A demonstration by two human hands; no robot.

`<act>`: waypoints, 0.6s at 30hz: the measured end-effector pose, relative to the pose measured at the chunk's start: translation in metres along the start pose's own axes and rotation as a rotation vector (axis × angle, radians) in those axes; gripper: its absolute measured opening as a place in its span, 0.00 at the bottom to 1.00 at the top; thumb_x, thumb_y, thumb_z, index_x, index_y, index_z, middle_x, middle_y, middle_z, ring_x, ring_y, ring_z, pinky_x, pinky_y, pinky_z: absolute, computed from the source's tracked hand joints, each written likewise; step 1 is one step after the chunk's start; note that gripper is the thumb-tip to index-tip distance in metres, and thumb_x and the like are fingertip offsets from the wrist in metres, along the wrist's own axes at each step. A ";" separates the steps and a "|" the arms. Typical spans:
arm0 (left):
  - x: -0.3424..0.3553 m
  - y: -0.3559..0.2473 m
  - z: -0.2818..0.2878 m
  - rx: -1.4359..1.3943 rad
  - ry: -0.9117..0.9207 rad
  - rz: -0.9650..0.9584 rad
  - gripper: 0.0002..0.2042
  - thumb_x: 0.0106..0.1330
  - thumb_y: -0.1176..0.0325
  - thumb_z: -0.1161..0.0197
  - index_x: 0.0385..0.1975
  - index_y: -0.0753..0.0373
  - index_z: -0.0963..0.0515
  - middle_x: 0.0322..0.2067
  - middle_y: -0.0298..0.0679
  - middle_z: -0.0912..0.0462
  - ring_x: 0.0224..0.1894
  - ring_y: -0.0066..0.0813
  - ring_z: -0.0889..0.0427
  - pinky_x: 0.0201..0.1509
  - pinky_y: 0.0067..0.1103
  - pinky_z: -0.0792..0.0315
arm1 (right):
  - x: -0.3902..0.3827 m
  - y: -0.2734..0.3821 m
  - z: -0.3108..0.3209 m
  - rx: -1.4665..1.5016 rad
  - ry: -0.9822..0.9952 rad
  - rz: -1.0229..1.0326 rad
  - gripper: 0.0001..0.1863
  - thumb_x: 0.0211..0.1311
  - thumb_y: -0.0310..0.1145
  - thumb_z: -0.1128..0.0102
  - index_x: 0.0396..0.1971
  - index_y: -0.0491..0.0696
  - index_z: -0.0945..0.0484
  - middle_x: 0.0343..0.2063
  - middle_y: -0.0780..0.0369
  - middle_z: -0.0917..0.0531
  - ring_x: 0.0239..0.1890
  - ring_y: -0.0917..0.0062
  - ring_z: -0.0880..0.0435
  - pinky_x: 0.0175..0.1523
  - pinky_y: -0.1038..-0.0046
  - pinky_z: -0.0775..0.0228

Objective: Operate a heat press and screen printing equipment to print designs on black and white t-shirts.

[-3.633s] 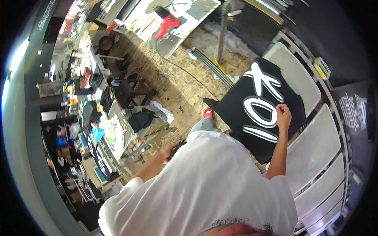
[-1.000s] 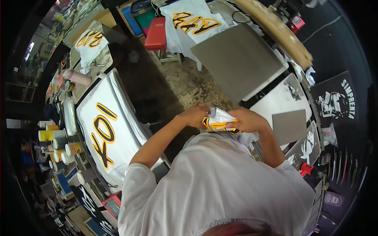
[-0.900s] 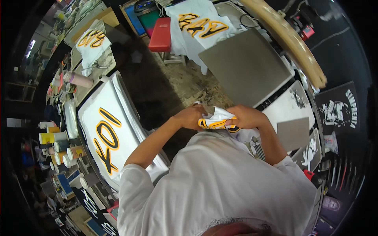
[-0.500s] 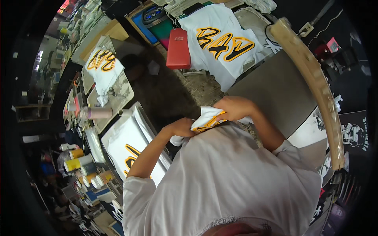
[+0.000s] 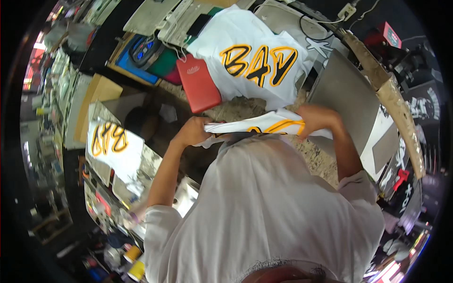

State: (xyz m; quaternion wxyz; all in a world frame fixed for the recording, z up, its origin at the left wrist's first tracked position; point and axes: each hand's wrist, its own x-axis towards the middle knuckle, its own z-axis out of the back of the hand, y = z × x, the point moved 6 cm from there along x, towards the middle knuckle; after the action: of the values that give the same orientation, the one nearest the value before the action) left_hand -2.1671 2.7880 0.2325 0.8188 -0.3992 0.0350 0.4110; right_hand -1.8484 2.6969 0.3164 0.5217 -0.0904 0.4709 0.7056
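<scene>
A white T-shirt (image 5: 245, 126) with an orange and black print is stretched between my hands in front of my body, folded into a band. My left hand (image 5: 192, 132) is closed around one end of the cloth. At the other end my right hand (image 5: 314, 121) grips the fabric beside the print. Just beyond, another white T-shirt (image 5: 250, 40) with large black and orange lettering lies spread out on a flat surface. Against its left side is a red rectangular pad-like object (image 5: 200, 85). A similar printed white T-shirt (image 5: 125, 158) lies at the left.
A dark grey flat board (image 5: 347, 94) extends at the right, beside a long brown wrapped beam (image 5: 398, 118). At the far left of the spread shirt stands a dark device with a blue-lit panel (image 5: 145, 51). Yellow containers (image 5: 136, 270) show at the lower left.
My hands have moved apart, pulling the bunched T-shirt into a wider band. The view has turned, so the stack of white printed shirts at my left is mostly out of sight.
</scene>
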 end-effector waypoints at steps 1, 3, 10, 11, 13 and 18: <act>0.007 -0.003 0.027 0.009 0.009 -0.032 0.13 0.43 0.70 0.32 0.31 0.63 0.19 0.30 0.49 0.17 0.34 0.48 0.18 0.40 0.34 0.25 | 0.001 0.002 0.006 0.007 -0.025 -0.023 0.24 0.36 0.40 0.26 0.35 0.42 0.20 0.27 0.51 0.17 0.32 0.61 0.17 0.39 0.65 0.28; 0.011 -0.012 0.064 0.144 0.109 -0.266 0.12 0.44 0.70 0.33 0.30 0.64 0.19 0.28 0.49 0.17 0.33 0.48 0.18 0.40 0.34 0.25 | 0.001 -0.003 0.008 -0.133 -0.083 -0.231 0.22 0.35 0.39 0.26 0.32 0.42 0.19 0.25 0.50 0.18 0.30 0.61 0.17 0.38 0.65 0.28; 0.048 -0.004 0.214 0.130 0.083 -0.444 0.18 0.41 0.76 0.36 0.37 0.68 0.20 0.35 0.49 0.17 0.38 0.42 0.17 0.44 0.29 0.26 | -0.057 0.054 0.078 0.129 -1.147 -0.172 0.13 0.45 0.24 0.39 0.34 0.40 0.19 0.27 0.51 0.18 0.33 0.63 0.16 0.40 0.69 0.28; 0.054 -0.009 0.242 0.116 0.042 -0.322 0.19 0.41 0.77 0.36 0.38 0.69 0.20 0.37 0.49 0.17 0.39 0.39 0.17 0.45 0.27 0.26 | -0.055 0.056 0.084 0.127 -1.161 -0.187 0.13 0.45 0.24 0.39 0.34 0.40 0.19 0.27 0.51 0.18 0.33 0.63 0.16 0.40 0.69 0.28; 0.076 -0.031 0.291 -0.003 -0.094 -0.349 0.21 0.42 0.78 0.37 0.41 0.70 0.21 0.39 0.47 0.17 0.40 0.30 0.18 0.45 0.24 0.26 | -0.081 0.051 0.106 0.147 -1.667 -0.365 0.14 0.48 0.25 0.39 0.37 0.39 0.19 0.28 0.52 0.17 0.34 0.67 0.16 0.42 0.72 0.29; 0.085 -0.147 0.401 0.147 -0.575 -0.854 0.21 0.51 0.82 0.38 0.48 0.70 0.25 0.40 0.35 0.20 0.43 0.19 0.24 0.48 0.18 0.30 | -0.144 0.105 0.167 -0.084 -2.334 -0.476 0.15 0.54 0.32 0.34 0.40 0.39 0.18 0.33 0.57 0.14 0.33 0.78 0.18 0.42 0.77 0.28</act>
State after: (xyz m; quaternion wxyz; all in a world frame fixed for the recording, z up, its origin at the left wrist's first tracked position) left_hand -2.1166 3.0657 0.5636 0.9160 -0.1902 -0.3284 0.1299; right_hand -1.8101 2.7288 0.5556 0.7494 0.5040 -0.3401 0.2621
